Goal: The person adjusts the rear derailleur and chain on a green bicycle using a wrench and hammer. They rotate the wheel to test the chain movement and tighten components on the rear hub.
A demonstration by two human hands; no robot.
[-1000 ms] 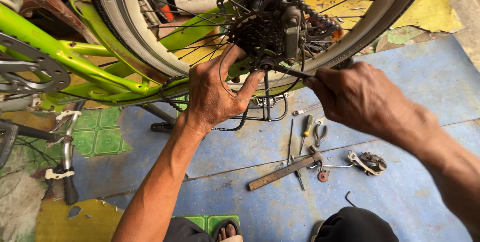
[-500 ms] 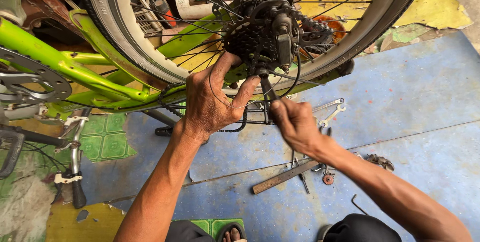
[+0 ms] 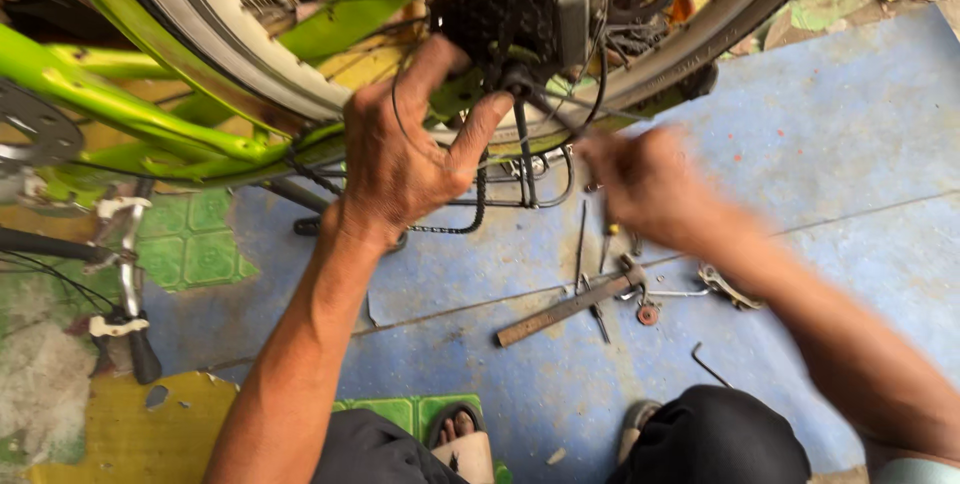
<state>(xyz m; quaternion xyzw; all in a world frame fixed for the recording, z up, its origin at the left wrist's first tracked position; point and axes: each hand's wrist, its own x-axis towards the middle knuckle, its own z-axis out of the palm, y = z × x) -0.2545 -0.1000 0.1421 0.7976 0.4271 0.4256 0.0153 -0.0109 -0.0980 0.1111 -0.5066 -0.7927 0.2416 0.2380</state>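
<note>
Green tubular bicycle frame runs across the upper left of the frame, and a grey-tyred spoked rear wheel arcs over the top, with the dark greasy rear gear cluster and derailleur at upper centre. The left hand sits in the middle of the picture with its fingers spread, thumb and forefinger reaching up to touch the underside of that gear cluster, a thin black cable looping over its knuckles; a slack black chain hangs just below it. The right hand, right of centre, is blurred; it appears drawn together around a thin dark tool or rod that slants up toward the gear cluster, but I cannot tell how firmly it pinches. Below the hands, on the blue painted concrete floor, lie a flat rusty metal bar, small tools and a bent hex key. A black handlebar grip lies at lower left, over green and yellow floor patches.
</note>
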